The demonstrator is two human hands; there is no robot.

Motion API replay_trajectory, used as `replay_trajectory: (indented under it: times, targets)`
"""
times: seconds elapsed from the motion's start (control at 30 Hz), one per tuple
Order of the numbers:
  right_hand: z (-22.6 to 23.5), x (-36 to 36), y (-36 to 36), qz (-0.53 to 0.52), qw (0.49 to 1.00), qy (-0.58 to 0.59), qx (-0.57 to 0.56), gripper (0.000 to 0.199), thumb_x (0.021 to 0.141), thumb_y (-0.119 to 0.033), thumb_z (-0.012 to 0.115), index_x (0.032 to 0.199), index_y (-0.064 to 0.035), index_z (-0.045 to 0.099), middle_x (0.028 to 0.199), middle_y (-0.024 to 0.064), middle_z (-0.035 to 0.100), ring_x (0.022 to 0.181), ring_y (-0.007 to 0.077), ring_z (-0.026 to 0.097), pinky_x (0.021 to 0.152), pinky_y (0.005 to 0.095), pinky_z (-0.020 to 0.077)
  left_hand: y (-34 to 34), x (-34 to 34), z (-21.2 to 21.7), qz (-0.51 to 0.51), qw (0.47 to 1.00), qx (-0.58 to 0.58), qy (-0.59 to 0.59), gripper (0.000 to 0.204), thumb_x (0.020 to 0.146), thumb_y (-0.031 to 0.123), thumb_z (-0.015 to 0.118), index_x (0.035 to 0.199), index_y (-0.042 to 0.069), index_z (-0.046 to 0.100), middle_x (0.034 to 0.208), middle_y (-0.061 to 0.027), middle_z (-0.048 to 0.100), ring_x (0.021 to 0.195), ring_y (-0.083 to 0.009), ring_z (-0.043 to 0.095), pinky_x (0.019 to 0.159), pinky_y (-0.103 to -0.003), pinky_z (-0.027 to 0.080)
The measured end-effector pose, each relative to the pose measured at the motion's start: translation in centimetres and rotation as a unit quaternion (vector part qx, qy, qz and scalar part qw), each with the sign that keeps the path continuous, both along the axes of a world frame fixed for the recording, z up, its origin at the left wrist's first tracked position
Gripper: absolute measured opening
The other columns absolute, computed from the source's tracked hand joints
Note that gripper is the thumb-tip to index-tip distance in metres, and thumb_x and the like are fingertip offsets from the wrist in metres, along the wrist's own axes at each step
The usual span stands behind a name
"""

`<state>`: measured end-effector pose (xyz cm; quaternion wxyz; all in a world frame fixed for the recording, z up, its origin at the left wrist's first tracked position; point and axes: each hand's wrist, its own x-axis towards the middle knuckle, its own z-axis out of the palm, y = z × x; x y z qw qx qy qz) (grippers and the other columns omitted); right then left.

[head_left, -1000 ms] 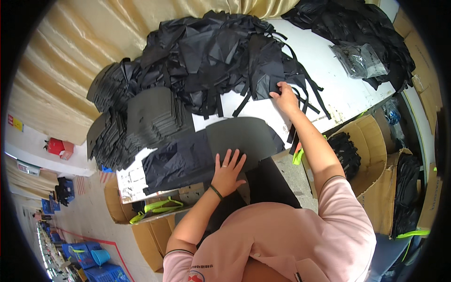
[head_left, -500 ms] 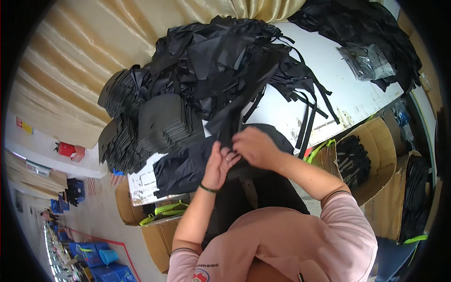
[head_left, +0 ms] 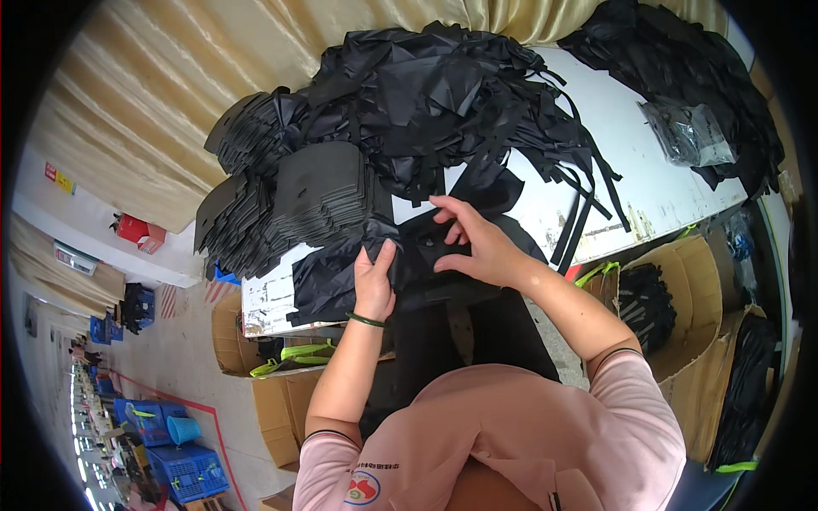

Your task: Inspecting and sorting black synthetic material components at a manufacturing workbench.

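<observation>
This is looking like a sewing or bag-making workshop. A white worktable (head_left: 648, 187) is filling the upper right of the frame, heaped with cut black fabric pieces (head_left: 426, 94) and stacked panels (head_left: 315, 192). Cardboard boxes (head_left: 673, 298) of black parts are standing at the right edge, blue plastic crates (head_left: 183, 468) are lining the floor at lower left, and a beige curtain (head_left: 170, 77) is hanging across the top.

Both bare forearms are extended forward from short pink sleeves, and the hands are brought close together ahead of the torso. The left hand (head_left: 373, 285) is laid palm down with fingers held together and pointing away from the body; a thin green band is worn at its wrist. The right hand (head_left: 474, 243) is turned inward toward the left, its fingers curled and slightly spread, the thumb held apart. The right elbow is bent outward.
</observation>
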<state>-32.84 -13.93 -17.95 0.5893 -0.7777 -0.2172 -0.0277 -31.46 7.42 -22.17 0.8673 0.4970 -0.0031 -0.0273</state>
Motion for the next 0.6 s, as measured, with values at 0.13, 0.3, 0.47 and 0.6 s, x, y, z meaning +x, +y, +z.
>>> replay_trajectory:
  times: [0.13, 0.3, 0.47, 0.6]
  targets:
    - [2.9, 0.7, 1.3, 0.065, 0.998, 0.013, 0.008, 0.072, 0.074, -0.013, 0.080, 0.135, -0.0115, 0.043, 0.109, 0.0059, 0.055, 0.083, 0.0127, 0.052, 0.074, 0.0253, 0.0457, 0.1, 0.1, 0.3, 0.024, 0.993, 0.082, -0.086, 0.018, 0.092, 0.011, 0.064, 0.109, 0.004, 0.061, 0.102, -0.0013, 0.064, 0.090, -0.0088, 0.058, 0.082, -0.025, 0.047]
    - [3.8, 1.7, 4.1, 0.039, 0.995, -0.059, -0.077, 0.060, 0.078, -0.013, 0.076, 0.130, -0.0052, 0.046, 0.101, 0.0103, 0.060, 0.084, 0.0175, 0.058, 0.075, 0.0292, 0.0494, 1.0, -1.2, 1.8, 0.105, 0.972, 0.180, -0.112, 0.015, 0.091, 0.006, 0.063, 0.105, 0.002, 0.061, 0.098, -0.0028, 0.065, 0.090, -0.0093, 0.057, 0.080, -0.026, 0.047]
    - [8.5, 2.8, 0.9, 0.034, 0.979, -0.145, -0.137, 0.012, 0.083, -0.004, 0.063, 0.092, 0.0025, 0.066, 0.088, 0.0141, 0.068, 0.084, 0.0245, 0.066, 0.077, 0.0317, 0.0500, 1.6, -3.4, 2.7, -0.094, 0.946, 0.249, -0.184, 0.016, 0.090, 0.016, 0.061, 0.097, 0.001, 0.061, 0.086, -0.0002, 0.057, 0.082, -0.0081, 0.052, 0.073, -0.026, 0.045]
    - [16.8, 0.2, 1.5, 0.053, 0.944, -0.236, -0.225, 0.011, 0.075, 0.008, 0.060, 0.084, 0.0031, 0.063, 0.073, 0.0135, 0.056, 0.070, 0.0291, 0.058, 0.066, 0.0334, 0.0454, 3.2, -1.1, 4.2, 0.032, 0.890, 0.304, -0.338, 0.030, 0.089, 0.020, 0.062, 0.113, 0.003, 0.056, 0.110, -0.0047, 0.057, 0.098, -0.0165, 0.054, 0.088, -0.029, 0.041]
